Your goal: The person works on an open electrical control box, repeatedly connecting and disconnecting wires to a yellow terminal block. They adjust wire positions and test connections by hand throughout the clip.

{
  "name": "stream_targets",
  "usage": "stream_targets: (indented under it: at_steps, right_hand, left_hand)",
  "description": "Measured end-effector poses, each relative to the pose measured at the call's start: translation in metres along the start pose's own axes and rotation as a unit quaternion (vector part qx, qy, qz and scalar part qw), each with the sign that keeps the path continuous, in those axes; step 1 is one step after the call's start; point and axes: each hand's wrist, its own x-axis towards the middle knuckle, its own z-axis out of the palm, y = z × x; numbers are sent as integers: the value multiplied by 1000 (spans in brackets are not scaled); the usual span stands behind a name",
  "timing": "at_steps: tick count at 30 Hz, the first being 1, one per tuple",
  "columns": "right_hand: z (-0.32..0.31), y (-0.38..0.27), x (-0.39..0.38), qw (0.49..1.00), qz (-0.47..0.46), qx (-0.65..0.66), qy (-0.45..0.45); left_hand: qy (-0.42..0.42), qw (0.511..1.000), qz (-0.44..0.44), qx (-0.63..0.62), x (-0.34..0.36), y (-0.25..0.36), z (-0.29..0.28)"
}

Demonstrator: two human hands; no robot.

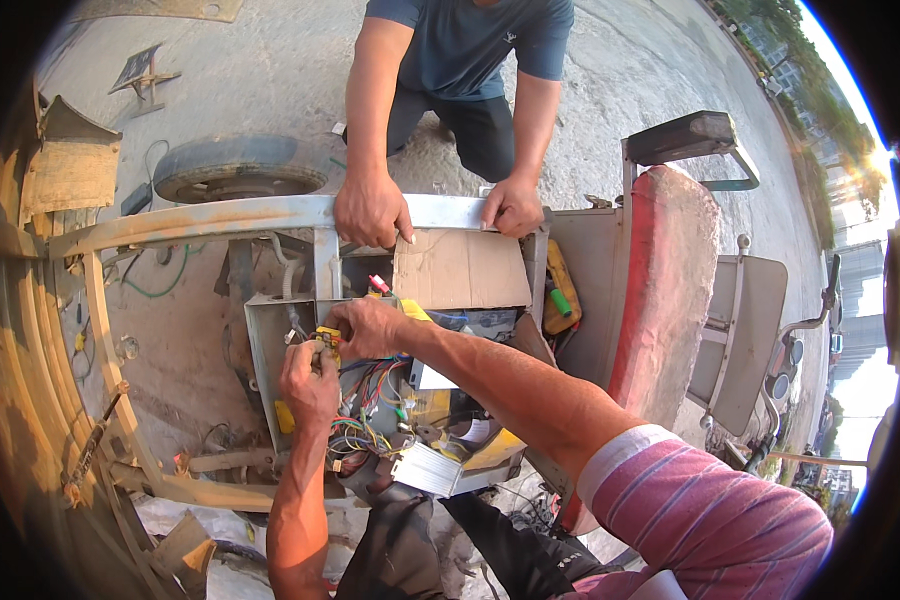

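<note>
My left hand (310,382) is closed, fingertips pinched at a small yellow part (327,338) whose exact kind I cannot make out. From the other side, my right hand (367,328) grips the same part, its arm stretched across the open metal compartment. Coloured wires (368,388) with small plugs lie tangled just below both hands. Near them sits a silver finned box (426,468), tilted among the cables. A red-and-white plug (379,284) pokes up beyond my right hand.
Opposite me a kneeling person (470,60) rests both hands on the metal frame rail (240,218). A cardboard sheet (460,270) covers part of the compartment. Right of it are a yellow case (560,285) with a green marker and a worn red seat (660,290). A tyre (238,165) lies beyond the rail.
</note>
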Motion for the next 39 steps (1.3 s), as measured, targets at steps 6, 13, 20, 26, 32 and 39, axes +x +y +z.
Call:
stream_targets:
  at_steps: [6,13,20,26,32,39]
  right_hand:
    - [-2,-3,-1,1000,6,-3,-2]
    - [-1,0,-1,1000,1,-5,2]
    - [-2,-5,-2,1000,12,0,-2]
    - [-1,-3,-2,1000,3,8,-1]
    - [-3,-4,-1,1000,12,2,-5]
    - [-2,-5,-2,1000,16,10,2]
  left_hand:
    - [2,999,21,34,2,-2,-1]
    - [-10,1000,-2,13,0,1,-3]
    - [-9,1000,16,18,2,5,-2]
    - [5,1000,5,17,1,9,-4]
    - [5,999,33,15,2,6,-3]
    - [0,999,35,39,0,0,-2]
